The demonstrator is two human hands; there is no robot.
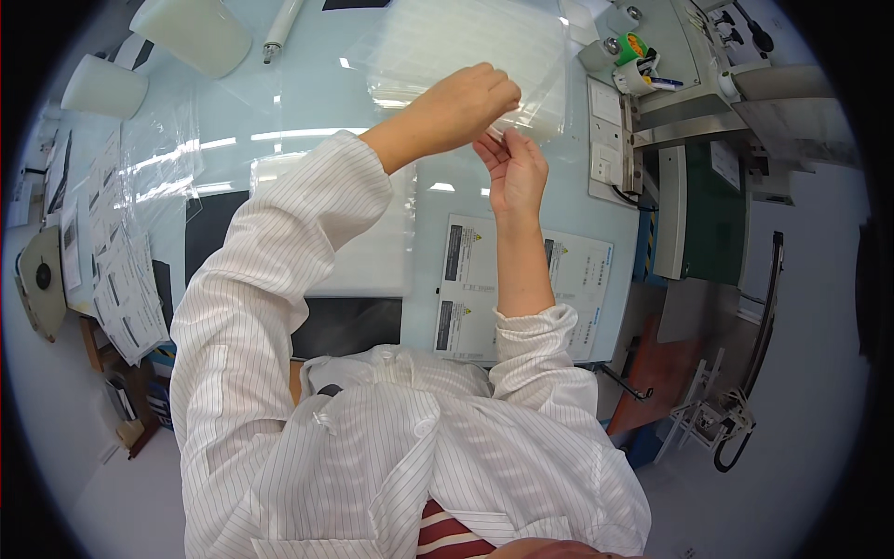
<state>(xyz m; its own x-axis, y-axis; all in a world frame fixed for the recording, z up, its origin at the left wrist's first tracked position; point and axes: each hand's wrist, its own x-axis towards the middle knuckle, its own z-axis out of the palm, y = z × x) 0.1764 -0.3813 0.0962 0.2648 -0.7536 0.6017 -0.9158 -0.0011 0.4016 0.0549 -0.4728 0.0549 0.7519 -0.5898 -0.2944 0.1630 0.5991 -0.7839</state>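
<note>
My left hand (473, 104) is bent over with its fingers closed in a pinch. Just below it my right hand (518, 175) is turned palm up, its fingers curled and thumb raised to the left fingertips. Between the two hands shows a small pale, shiny edge, perhaps clear film; too little is visible to name it. Right behind the hands lies a stack of clear plastic sheets or bags (447, 47). Near my left forearm is a white, translucent sheet stack (363, 252). Printed label sheets (577, 270) lie under my right forearm.
White rolls (200, 37) and a white tube (281, 33) stand or lie at the far left. Clear bags (158, 168) and printed papers (126, 289) cover the left side. At right are a pen holder (636, 74), a switch panel (605, 140) and a metal-armed machine (694, 126).
</note>
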